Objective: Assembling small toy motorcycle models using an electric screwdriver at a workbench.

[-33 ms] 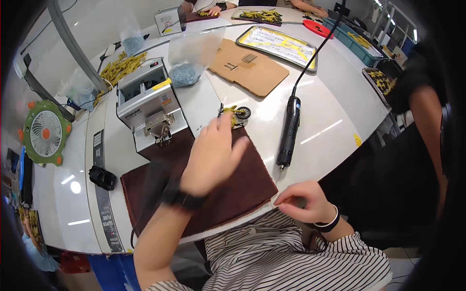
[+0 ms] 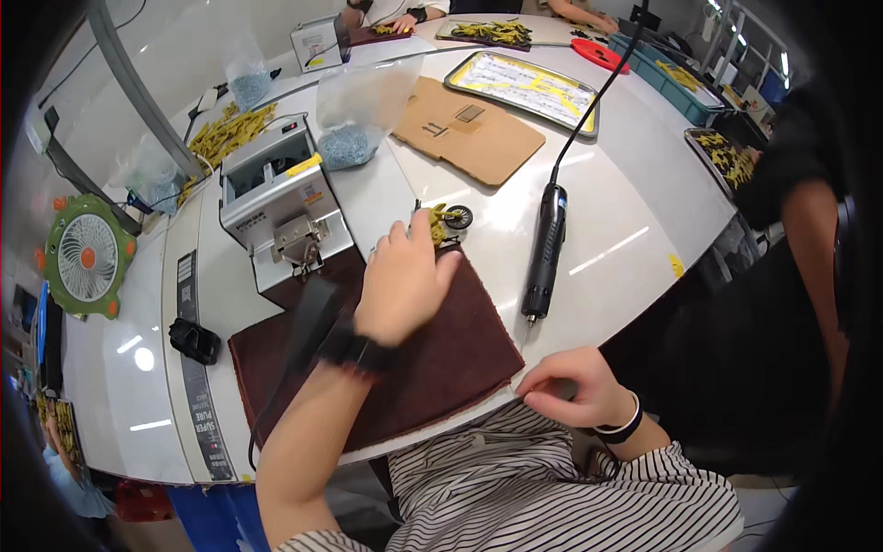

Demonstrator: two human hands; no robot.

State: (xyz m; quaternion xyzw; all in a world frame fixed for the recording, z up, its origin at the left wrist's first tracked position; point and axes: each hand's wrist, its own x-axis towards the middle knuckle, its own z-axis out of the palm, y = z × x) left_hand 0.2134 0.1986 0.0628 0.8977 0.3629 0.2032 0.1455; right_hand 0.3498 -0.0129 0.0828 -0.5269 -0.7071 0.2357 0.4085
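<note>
A small yellow toy motorbike [image 2: 445, 223] with a black wheel [image 2: 458, 217] rests on the white table just past the far edge of a dark brown mat [image 2: 432, 368]. My left hand [image 2: 405, 281] reaches over the mat, its fingertips at the toy's near left side and partly covering it. Thumb and forefinger are apart, so the hand looks open; whether the fingertips touch the toy is hard to see. At the mat's near right corner, my right hand [image 2: 579, 386] is closed in a pinch, and anything between its fingertips is too small to make out.
Right of the mat lies a black electric screwdriver [image 2: 544, 258] on its cable. A grey screw feeder [image 2: 285, 207] stands at left, near a bag of screws [image 2: 348, 145]. Beyond lie flat cardboard [image 2: 474, 129] and a tray [image 2: 524, 87]. A green fan [image 2: 87, 258] stands far left. Other people work nearby.
My left hand's thumb has drawn a little nearer to its forefinger, and the hand covers the toy's near part slightly differently. My right hand keeps its pinch, nearly still.
</note>
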